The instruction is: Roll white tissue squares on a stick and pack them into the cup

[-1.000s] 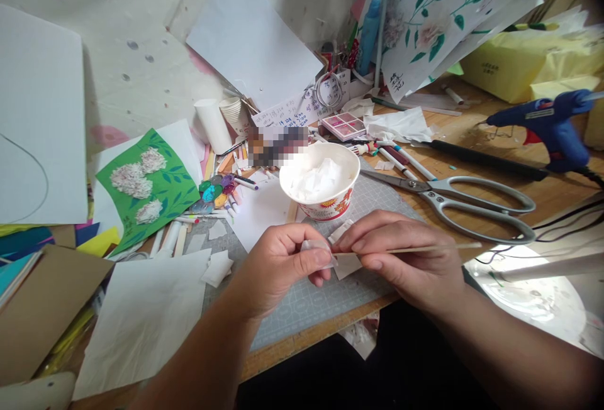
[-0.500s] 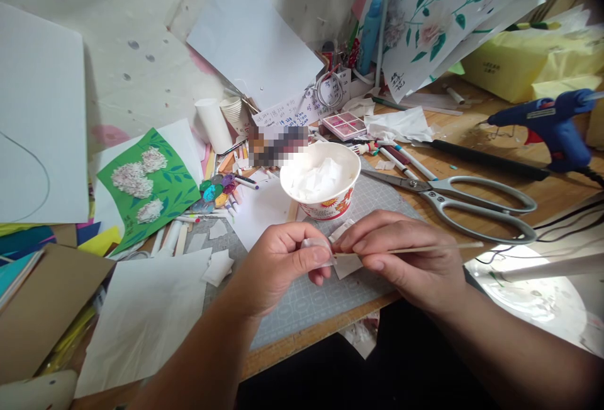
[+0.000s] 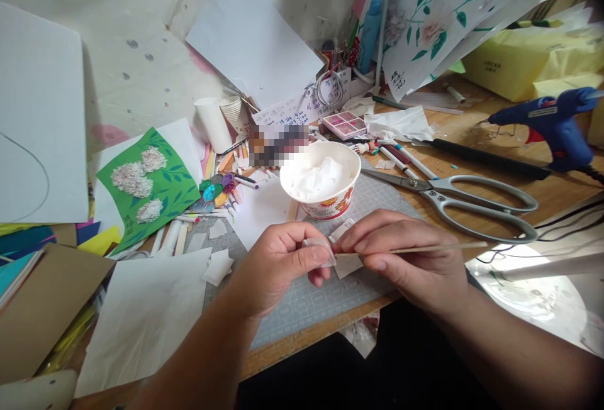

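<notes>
My left hand [image 3: 287, 259] pinches a small piece of thin white tissue paper [image 3: 321, 248] between thumb and fingers. From the other side, my right hand [image 3: 410, 256] is closed on a slim wooden stick [image 3: 438, 248], which lies nearly level. The stick's left end meets the tissue paper; its very tip is hidden there. Just beyond both hands stands a paper bowl [image 3: 325, 202] with a red pattern, holding crumpled white tissue. Small white paper pieces [image 3: 348, 265] lie beneath the hands on the grey cutting mat [image 3: 302, 309].
Large scissors [image 3: 438, 199] lie right of the bowl, and a blue glue gun [image 3: 547, 121] is farther right. At left are a green flower picture [image 3: 141, 193] and a white sheet [image 3: 146, 315]. Markers [image 3: 413, 158], paper cups [image 3: 212, 124] and a paint palette [image 3: 343, 125] crowd the back.
The stick's free end has shifted very slightly to the right, along with my right hand. My left hand keeps its pinch on the tissue paper, almost unmoved.
</notes>
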A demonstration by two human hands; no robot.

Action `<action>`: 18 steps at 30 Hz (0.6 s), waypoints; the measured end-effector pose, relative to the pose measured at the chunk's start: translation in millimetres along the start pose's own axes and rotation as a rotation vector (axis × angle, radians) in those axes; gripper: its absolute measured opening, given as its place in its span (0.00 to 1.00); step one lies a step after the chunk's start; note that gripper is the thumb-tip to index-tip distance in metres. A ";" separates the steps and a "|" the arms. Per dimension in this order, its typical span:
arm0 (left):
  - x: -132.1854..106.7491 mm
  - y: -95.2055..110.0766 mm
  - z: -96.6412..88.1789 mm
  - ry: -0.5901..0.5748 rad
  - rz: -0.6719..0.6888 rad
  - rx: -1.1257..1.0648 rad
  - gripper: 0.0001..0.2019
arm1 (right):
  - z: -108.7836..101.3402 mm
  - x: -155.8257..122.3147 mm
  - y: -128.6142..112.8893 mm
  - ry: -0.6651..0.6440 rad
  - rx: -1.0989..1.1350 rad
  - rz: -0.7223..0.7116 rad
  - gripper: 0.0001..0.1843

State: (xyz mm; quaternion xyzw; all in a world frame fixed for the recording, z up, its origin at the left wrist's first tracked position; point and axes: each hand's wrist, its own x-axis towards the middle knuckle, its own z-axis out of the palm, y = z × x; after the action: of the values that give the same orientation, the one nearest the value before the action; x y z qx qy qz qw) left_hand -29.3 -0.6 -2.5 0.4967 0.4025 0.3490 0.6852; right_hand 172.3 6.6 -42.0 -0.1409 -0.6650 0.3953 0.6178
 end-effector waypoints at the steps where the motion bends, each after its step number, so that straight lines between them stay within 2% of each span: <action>1: -0.1 0.0 -0.1 0.003 -0.001 0.001 0.08 | 0.1 0.0 -0.3 0.000 0.001 0.002 0.05; 18: -0.5 -0.4 -1.5 0.022 -0.024 0.039 0.08 | 0.1 0.8 -2.1 0.003 0.010 0.004 0.06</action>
State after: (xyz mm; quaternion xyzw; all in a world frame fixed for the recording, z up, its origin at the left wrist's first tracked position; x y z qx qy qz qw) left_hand -30.8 -0.6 -3.1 0.5012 0.4226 0.3386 0.6750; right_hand 172.8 5.8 -39.9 -0.1397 -0.6616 0.3997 0.6189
